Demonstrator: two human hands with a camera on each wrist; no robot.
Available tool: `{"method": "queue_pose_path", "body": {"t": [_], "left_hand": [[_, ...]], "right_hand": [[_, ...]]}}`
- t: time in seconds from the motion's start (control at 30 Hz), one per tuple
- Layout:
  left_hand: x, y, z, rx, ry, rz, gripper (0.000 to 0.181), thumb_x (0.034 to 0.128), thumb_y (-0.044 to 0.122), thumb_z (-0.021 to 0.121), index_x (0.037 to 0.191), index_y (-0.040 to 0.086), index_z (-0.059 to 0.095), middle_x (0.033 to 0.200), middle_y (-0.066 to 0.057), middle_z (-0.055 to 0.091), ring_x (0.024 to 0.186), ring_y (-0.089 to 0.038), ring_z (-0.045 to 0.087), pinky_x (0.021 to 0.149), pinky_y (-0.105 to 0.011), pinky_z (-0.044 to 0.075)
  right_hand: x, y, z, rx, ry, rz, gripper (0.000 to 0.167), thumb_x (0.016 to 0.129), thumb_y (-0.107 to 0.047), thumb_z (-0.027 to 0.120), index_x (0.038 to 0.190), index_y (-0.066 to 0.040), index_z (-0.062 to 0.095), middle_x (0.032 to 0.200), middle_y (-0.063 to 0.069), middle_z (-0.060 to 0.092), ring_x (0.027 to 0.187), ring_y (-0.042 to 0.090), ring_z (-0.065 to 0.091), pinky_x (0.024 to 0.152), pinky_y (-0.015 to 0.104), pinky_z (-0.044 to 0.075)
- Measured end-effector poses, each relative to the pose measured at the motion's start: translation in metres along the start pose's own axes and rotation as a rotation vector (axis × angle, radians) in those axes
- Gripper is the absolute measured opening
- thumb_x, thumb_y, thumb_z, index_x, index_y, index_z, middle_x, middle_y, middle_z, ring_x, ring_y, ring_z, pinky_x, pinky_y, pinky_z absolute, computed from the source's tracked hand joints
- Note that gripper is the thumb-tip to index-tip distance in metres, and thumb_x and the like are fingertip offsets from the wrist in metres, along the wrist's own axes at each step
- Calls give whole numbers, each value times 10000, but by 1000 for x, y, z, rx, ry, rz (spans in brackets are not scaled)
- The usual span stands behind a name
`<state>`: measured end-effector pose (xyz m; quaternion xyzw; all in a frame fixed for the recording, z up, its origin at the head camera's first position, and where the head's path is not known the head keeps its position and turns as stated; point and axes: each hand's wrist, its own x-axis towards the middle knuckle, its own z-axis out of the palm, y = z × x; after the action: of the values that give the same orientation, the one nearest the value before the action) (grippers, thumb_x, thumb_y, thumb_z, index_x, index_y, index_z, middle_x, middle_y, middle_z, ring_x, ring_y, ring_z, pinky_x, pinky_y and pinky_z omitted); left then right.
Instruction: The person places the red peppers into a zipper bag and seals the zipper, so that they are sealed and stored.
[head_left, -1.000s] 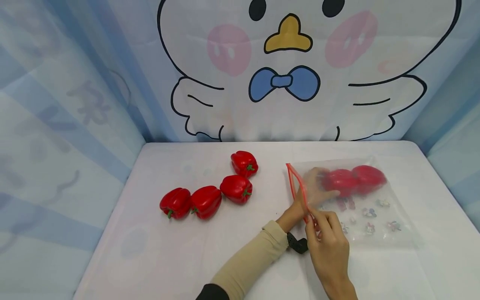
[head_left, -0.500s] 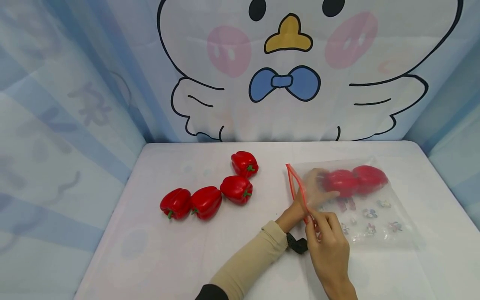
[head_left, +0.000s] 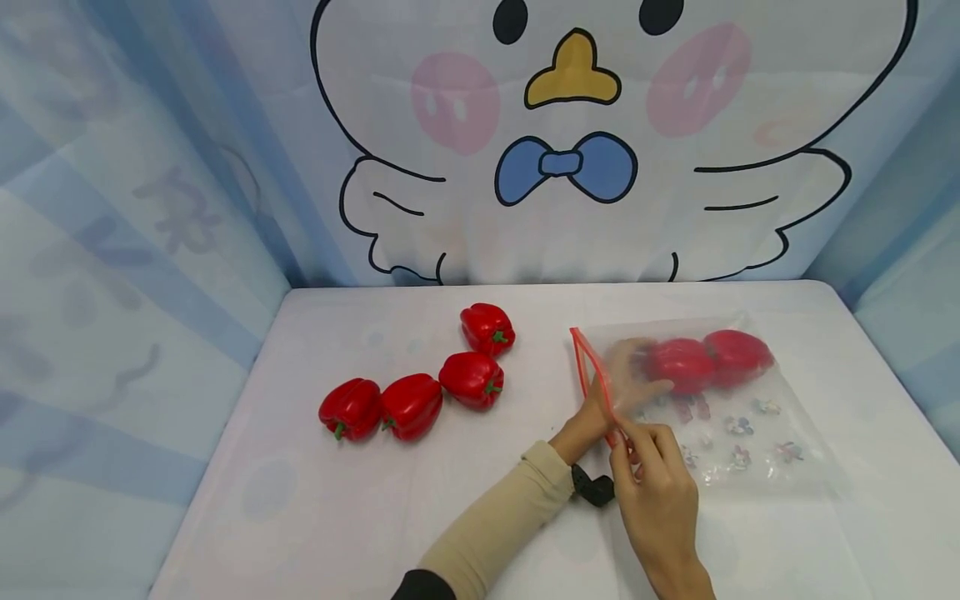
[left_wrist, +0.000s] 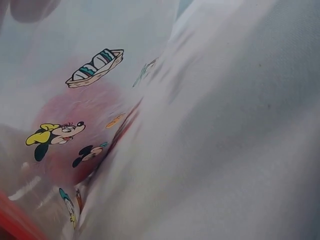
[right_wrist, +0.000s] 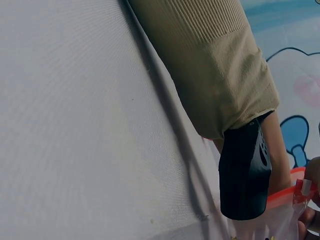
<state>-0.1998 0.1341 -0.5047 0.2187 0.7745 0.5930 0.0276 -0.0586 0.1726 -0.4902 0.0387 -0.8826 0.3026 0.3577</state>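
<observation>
My left hand (head_left: 628,375) is inside a clear zip bag (head_left: 795,392), beside the nearer of two red bell peppers (head_left: 678,365). Its thumb stretches along the pepper's lower side. The cloudy plastic and the pepper hide the other fingertips, so whether they grip it is unclear. The other bagged bell pepper (head_left: 738,358) lies just right of it. My right hand (head_left: 658,492) pinches the red zip edge (head_left: 603,379) at the bag's near corner. In the right wrist view, the zip's clear slider (right_wrist: 302,187) shows by the fingers. Through printed plastic, the left wrist view shows a blurred pepper (left_wrist: 82,135).
To the left on the white table (head_left: 337,517) lie several more red bell peppers: one far back (head_left: 488,328), one below it (head_left: 472,380), and a touching pair (head_left: 411,406) farther left. A black wrist device (head_left: 593,487) sits under my left wrist. A printed cloth hangs behind.
The head view has shifted very slightly. Both hands, the bag and the peppers stay in the same places.
</observation>
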Motion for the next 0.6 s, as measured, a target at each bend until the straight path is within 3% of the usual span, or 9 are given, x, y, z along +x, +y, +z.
{"method": "queue_pose_path", "body": {"t": [0.2,0.6], "left_hand": [[3,2,2,5,1,-19,562,874,119,818,1391,26,615,1329,-158,689,1205,-180,672,923,-86,495],[8,5,5,111,-8,-32,564,908,194,801,1422,72,603,1353,-103,677,1231,-146,637,982,-99,466]], "right_hand": [[1,0,1,16,49,-25,278,839,53,728,1106,-12,774,892,80,640,685,98,539,568,140,423],[1,2,2,34,77,-29,318,811,77,732,1112,-14,779,884,84,644,680,103,534,562,146,414]]}}
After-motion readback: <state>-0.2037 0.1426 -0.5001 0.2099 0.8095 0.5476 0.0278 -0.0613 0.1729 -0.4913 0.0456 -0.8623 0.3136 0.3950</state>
